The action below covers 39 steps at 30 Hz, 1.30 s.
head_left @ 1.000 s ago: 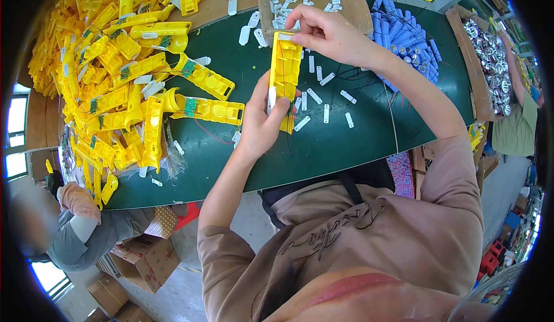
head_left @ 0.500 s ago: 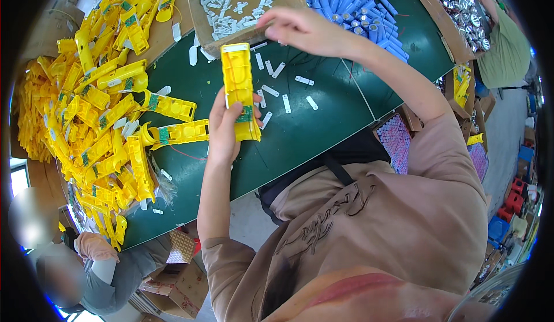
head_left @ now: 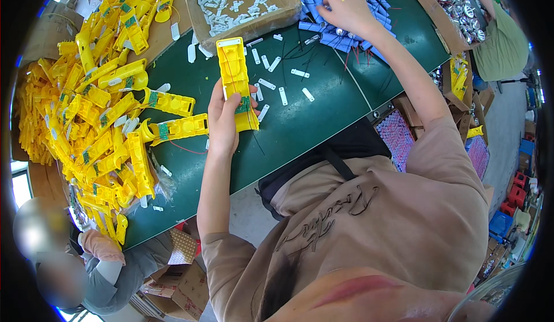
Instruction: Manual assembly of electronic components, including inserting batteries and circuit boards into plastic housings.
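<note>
My left hand is closed around a long yellow plastic housing, its thumb lying along the inner side. The hollow side faces up, with a white piece at the far end, a green circuit board near the lower end and thin wires. Over the pile of blue cylindrical batteries at the far right, my right hand has its fingers bent down; whatever they grip is hidden. Small white plastic strips lie scattered between the two hands.
A cardboard box of white parts stands beyond the left hand. Many yellow housings are heaped on the left. Silvery round parts fill a carton at the far right. Another person's sleeve shows lower left; a person in green is upper right.
My right hand has moved right from the white-parts box to the blue batteries, and several batteries have shifted. My left hand still holds the yellow housing, slightly farther up.
</note>
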### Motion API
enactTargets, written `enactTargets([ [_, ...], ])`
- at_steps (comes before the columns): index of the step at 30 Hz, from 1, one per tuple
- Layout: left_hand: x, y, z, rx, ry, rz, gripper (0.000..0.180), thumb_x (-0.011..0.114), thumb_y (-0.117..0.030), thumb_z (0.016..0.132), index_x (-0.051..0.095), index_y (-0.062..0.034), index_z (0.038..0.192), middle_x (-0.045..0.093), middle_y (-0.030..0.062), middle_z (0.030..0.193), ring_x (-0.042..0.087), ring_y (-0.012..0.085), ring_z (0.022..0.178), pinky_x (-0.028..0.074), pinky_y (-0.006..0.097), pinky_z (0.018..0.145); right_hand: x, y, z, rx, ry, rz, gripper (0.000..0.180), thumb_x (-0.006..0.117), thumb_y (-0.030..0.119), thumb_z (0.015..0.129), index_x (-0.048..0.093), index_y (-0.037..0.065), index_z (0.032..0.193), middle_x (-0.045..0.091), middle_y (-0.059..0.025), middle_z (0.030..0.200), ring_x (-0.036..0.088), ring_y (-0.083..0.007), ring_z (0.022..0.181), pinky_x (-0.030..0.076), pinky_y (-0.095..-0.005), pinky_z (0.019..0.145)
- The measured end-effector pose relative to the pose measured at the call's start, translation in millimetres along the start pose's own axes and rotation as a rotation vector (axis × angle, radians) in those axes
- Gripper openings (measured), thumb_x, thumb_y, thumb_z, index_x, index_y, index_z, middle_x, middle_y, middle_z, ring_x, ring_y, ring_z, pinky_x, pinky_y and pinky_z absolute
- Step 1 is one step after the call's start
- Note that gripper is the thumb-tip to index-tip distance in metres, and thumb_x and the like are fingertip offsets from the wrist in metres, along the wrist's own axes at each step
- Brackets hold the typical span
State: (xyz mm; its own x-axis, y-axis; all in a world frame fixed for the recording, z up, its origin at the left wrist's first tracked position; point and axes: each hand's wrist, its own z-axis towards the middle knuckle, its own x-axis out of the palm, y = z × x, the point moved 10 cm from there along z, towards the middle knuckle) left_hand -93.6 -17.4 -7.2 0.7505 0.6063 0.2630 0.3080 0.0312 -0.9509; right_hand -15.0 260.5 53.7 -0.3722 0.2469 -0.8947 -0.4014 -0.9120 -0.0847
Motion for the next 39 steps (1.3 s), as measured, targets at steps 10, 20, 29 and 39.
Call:
enactTargets([
  [10,-1.3,0.5,-1.3,0.005,0.001,-0.032,0.047,0.041,-0.005,0.086,0.035,-0.0034,0.132,0.06,0.0143,0.1,0.057,0.0148,0.074,0.052,0.031,0.066,-37.7,17.4,4.2,-0.019,-0.204,0.235,0.016,0.055,0.017,0.084,0.057,0.003,0.092,0.059,-0.0156,0.077,0.059,-0.0307,0.068,0.046,-0.0393,0.061],
  [20,-4.7,-5.5,0.4,0.116,-0.017,0.031,0.039,0.042,-0.006,0.088,0.038,-0.0019,0.127,0.058,0.0134,0.102,0.057,0.0166,0.08,0.052,0.032,0.069,-35.8,132.4,-25.4,0.234,-0.072,1.727,0.019,0.051,0.015,0.089,0.056,0.002,0.101,0.06,-0.0068,0.086,0.059,-0.0123,0.077,0.049,-0.027,0.067],
  [29,-7.6,-12.7,-2.1,0.326,-0.102,0.263,0.045,0.048,-0.004,0.088,0.036,0.0,0.131,0.053,0.0086,0.107,0.057,0.0114,0.086,0.049,0.025,0.075,-49.4,181.1,-28.5,0.073,-0.423,0.968,0.015,0.05,0.013,0.091,0.053,0.003,0.102,0.063,-0.012,0.079,0.062,-0.0227,0.063,0.048,-0.03,0.057],
  [39,-11.6,-13.4,-2.5,0.307,-0.157,0.347,0.045,0.049,-0.008,0.089,0.035,-0.0007,0.131,0.053,0.01,0.107,0.057,0.0121,0.086,0.049,0.026,0.072,-33.8,189.6,-24.3,0.119,-0.277,1.099,0.017,0.051,0.017,0.093,0.054,0.004,0.103,0.065,-0.0128,0.084,0.064,-0.0253,0.069,0.05,-0.0306,0.058],
])
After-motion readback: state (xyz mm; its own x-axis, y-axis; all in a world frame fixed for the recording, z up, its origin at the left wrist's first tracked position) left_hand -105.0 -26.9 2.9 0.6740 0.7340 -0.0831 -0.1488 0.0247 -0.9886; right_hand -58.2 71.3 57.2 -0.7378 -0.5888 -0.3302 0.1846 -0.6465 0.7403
